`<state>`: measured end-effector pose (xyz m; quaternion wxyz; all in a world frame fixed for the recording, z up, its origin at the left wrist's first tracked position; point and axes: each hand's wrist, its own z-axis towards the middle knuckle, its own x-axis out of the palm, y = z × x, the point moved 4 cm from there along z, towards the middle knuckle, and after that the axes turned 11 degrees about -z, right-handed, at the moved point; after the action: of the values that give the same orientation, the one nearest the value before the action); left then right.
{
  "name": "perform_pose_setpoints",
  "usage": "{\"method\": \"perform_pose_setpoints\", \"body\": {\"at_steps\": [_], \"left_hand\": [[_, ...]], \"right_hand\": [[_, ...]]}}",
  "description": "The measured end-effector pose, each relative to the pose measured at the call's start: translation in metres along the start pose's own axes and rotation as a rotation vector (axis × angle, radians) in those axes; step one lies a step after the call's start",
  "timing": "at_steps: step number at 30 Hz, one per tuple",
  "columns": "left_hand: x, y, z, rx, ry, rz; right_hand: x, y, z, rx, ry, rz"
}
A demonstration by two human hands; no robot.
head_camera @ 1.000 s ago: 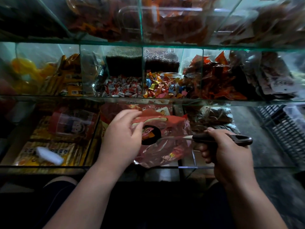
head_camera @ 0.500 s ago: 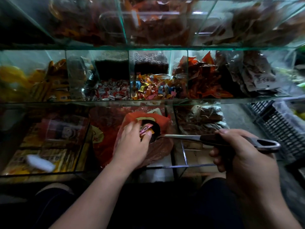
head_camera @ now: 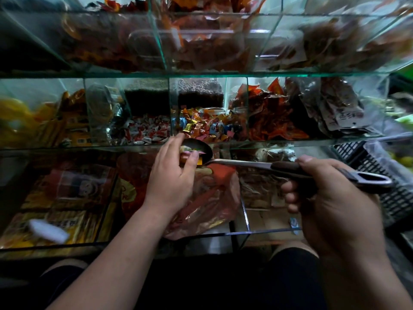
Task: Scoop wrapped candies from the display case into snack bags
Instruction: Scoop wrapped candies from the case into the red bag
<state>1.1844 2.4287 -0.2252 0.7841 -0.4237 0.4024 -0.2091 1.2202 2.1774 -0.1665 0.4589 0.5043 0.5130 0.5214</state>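
Far to the left of the left grip, yellow packets [head_camera: 55, 198] lay in a lower bin of the glass case [head_camera: 268, 74]. Up and left of that grip sat a bin of red-and-white sweets [head_camera: 147, 130].

The left hand [head_camera: 169, 177] kept a narrow grip. Its thumb and fingers curled round the few candies [head_camera: 186, 155] lying in the spoon [head_camera: 237, 162] bowl, seemingly raking them off. The red bag [head_camera: 214, 198] hung directly below this grip and was partly hidden by the palm. Whether the lower fingers also pinched its rim could not be told.

Just above the grip, behind the glass, the candy pile [head_camera: 207, 128] looked plentiful.

The spoon's shaft ran rightward into the right hand [head_camera: 330, 209], whose grip was wrapped tight round the dark handle. A black crate [head_camera: 397, 198] stood beyond it.

By my reading, one scoop had been lifted out and was about to be emptied. The bag looked slack and only lightly filled, so more scoops probably remained. No second bag was visible.
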Motion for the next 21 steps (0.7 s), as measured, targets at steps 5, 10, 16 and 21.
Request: {"method": "perform_pose_setpoints", "body": {"at_steps": [5,10,16,21], "left_hand": [[-0.006,0.009,-0.01,-0.063,-0.029,-0.075],[-0.01,0.02,-0.016,-0.094,-0.017,-0.014],[-0.017,0.028,-0.013,-0.118,0.053,-0.002],[-0.029,0.042,-0.019,-0.188,0.053,0.222]], "right_hand": [[0.027,-0.006,0.039,0.077,0.021,0.006],[0.064,-0.015,0.081,-0.095,-0.03,0.013],[0.111,-0.038,0.088,-0.787,0.244,-0.729],[0.088,-0.028,0.062,-0.954,0.224,-0.859]]}}
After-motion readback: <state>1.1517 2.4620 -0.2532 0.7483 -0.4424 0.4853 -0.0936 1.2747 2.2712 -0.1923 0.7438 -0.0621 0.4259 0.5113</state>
